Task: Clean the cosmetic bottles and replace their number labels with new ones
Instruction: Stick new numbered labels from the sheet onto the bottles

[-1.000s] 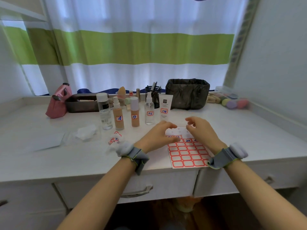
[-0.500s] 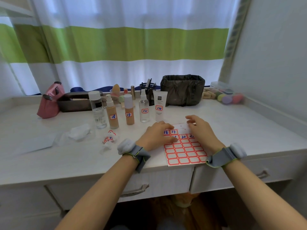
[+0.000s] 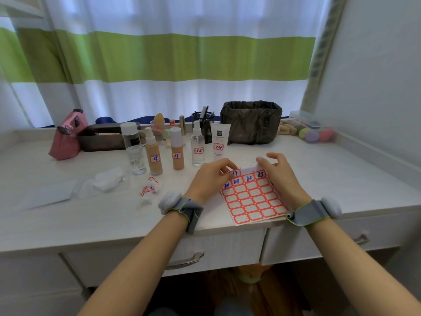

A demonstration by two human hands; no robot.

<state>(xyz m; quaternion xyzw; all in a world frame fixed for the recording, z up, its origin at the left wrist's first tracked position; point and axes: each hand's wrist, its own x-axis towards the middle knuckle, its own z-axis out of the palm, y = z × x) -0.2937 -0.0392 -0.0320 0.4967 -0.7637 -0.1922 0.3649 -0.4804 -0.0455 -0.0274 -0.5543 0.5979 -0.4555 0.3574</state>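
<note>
A sheet of red-bordered labels (image 3: 252, 199) lies at the desk's front edge, its top rows numbered in blue. My left hand (image 3: 209, 176) curls its fingers onto the sheet's top-left corner and pinches at a label there. With thumb and fingers, my right hand (image 3: 281, 173) pinches the sheet's top edge, which is bent upward. Behind stand a clear bottle (image 3: 134, 151), two beige foundation bottles marked 18 (image 3: 154, 153) and 17 (image 3: 177, 149), a spray bottle marked 15 (image 3: 197, 148) and a white tube marked 14 (image 3: 219, 142).
Crumpled old labels (image 3: 150, 189) and white wipes in clear plastic (image 3: 107, 181) lie left of my hands. A pink pouch (image 3: 66, 135), a dark tray (image 3: 102, 137), a pen cup (image 3: 204, 122), a black-lined bin (image 3: 251, 122) and coloured sponges (image 3: 314, 133) line the back.
My right hand has bent the sheet's top edge upward. My left hand's fingertips have shifted to the top-left numbered labels.
</note>
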